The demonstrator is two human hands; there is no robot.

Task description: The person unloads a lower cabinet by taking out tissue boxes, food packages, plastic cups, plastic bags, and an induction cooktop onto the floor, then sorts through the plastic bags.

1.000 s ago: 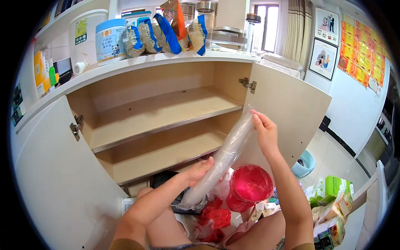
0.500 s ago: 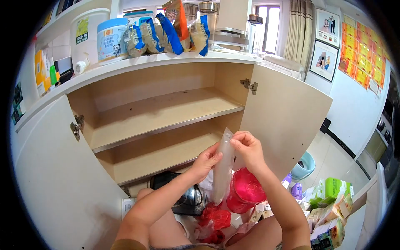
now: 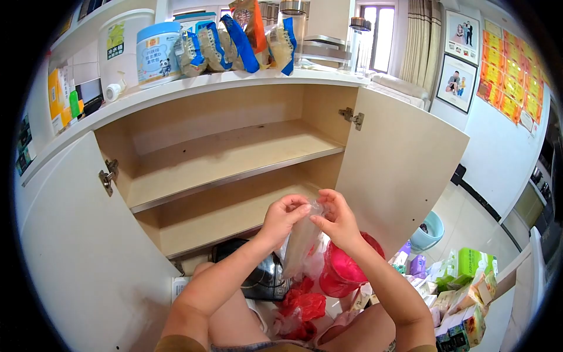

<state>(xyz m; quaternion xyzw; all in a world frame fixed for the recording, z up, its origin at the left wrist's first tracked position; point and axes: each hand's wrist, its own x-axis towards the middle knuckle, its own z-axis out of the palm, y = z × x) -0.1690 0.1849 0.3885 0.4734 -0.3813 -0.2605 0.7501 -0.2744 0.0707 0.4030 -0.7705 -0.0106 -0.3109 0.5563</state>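
- A clear plastic bag (image 3: 301,242) is held upright, slightly tilted, before the open cabinet (image 3: 231,212); it is taken below as the dial's centre.
- At eleven o'clock, its upper end is pinched between thumb and fingertips of the left hand (image 3: 280,223).
- At two o'clock, the right hand (image 3: 340,226) is curled at the same end; whether its fingers are pressed together cannot be told.
- A red bucket (image 3: 342,271) is seen at four o'clock, crumpled red plastic bags (image 3: 305,306) at six.
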